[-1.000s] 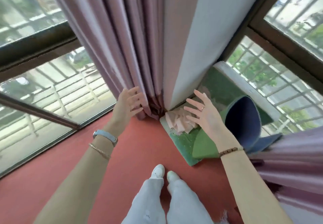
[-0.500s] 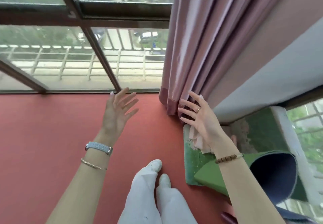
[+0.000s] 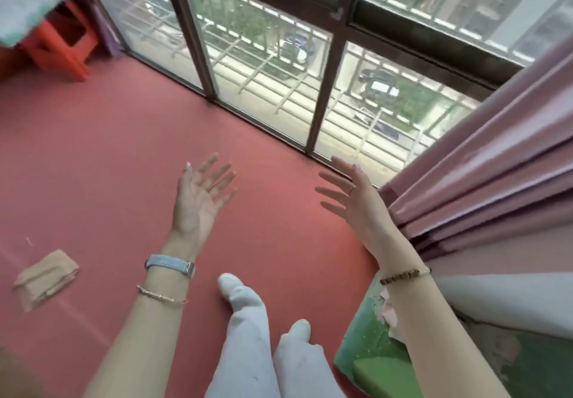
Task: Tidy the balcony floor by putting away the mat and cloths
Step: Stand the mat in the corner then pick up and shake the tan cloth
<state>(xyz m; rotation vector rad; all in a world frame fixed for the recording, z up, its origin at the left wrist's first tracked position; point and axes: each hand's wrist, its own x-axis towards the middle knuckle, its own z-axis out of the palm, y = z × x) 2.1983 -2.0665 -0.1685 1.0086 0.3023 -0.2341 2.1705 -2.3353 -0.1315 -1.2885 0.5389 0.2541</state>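
A folded tan cloth [image 3: 46, 283] lies on the red floor [image 3: 93, 165] at the lower left. The green mat [image 3: 372, 363] sits in the corner at the lower right, with a pale pink cloth [image 3: 386, 314] on it, mostly hidden behind my right forearm. My left hand [image 3: 198, 196] hovers over the floor, palm up, fingers spread, holding nothing. To its right my right hand [image 3: 350, 196] is raised with straight fingers, empty, just left of the curtain.
A pink curtain [image 3: 480, 186] hangs at the right, over a pale board [image 3: 511, 301]. Floor-to-ceiling windows [image 3: 263, 65] run along the far edge. A red stool [image 3: 59, 47] stands at the top left. My legs and white shoes [image 3: 248, 320] are below centre.
The view has swung left, away from the corner. Both hands left the curtain and mat and now hang over the floor. The tan cloth and red stool came into view.
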